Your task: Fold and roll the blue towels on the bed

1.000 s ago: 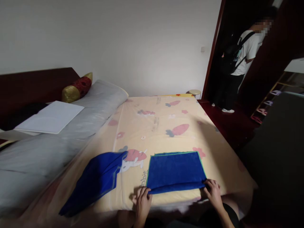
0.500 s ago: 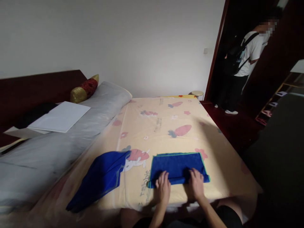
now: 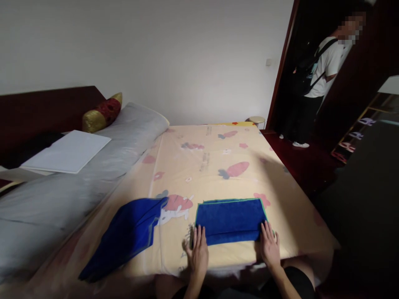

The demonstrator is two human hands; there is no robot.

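Observation:
A blue towel point(image 3: 232, 220) with bright green edging lies folded into a rectangle on the bed in front of me. Its near edge is turned over in a flat strip. My left hand point(image 3: 198, 251) rests on the near left corner, fingers stretched out and thumb apart. On the near right corner lies my right hand point(image 3: 269, 245), its fingers extended over the cloth. A second blue cloth point(image 3: 124, 236), loosely spread and creased, lies to the left, apart from both hands.
The bed has a cream sheet point(image 3: 199, 174) printed with carrots. Along its left side lie a grey bundle point(image 3: 134, 124), a white board point(image 3: 67, 151) and a red-gold pillow point(image 3: 104, 112). A person with a backpack point(image 3: 324, 68) stands in the doorway; a stool point(image 3: 257, 120) is nearby.
My hands have moved apart, from the towel's near edge out to its two near corners. The rolled near edge now lies flatter. The view has shifted slightly.

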